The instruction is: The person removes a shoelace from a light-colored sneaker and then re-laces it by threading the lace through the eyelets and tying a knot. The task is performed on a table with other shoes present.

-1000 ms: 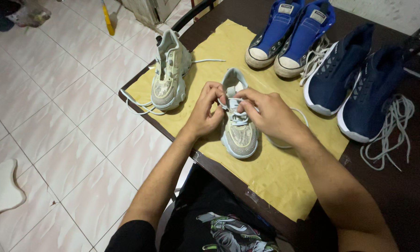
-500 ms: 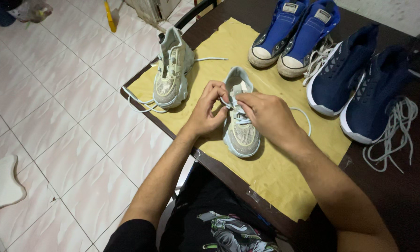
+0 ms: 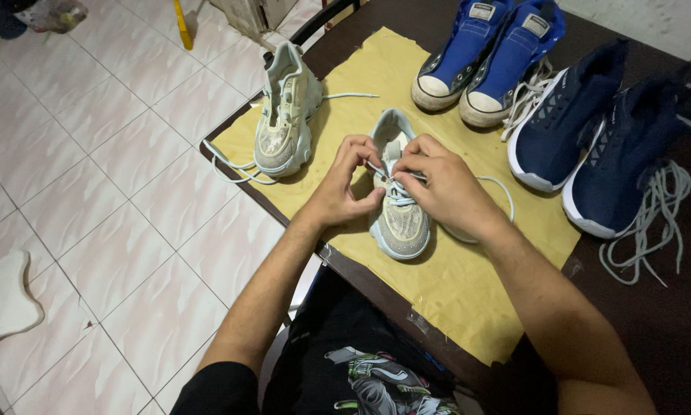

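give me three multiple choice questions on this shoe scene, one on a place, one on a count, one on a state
1. Where does the pale shoe under both hands sit?
A. on the tiled floor
B. on the yellow cloth
C. on a chair

2. How many shoes are on the table?
A. four
B. five
C. six

3. What is the state of the other pale shoe?
A. lace trailing loose
B. lace tied in a bow
C. lying upside down

Answers: 1 B, the cloth lies under it. 2 C, two pale, two blue canvas, two navy. 3 A, its lace hangs past the table edge while the left hand and right hand pinch the near shoe's lace.
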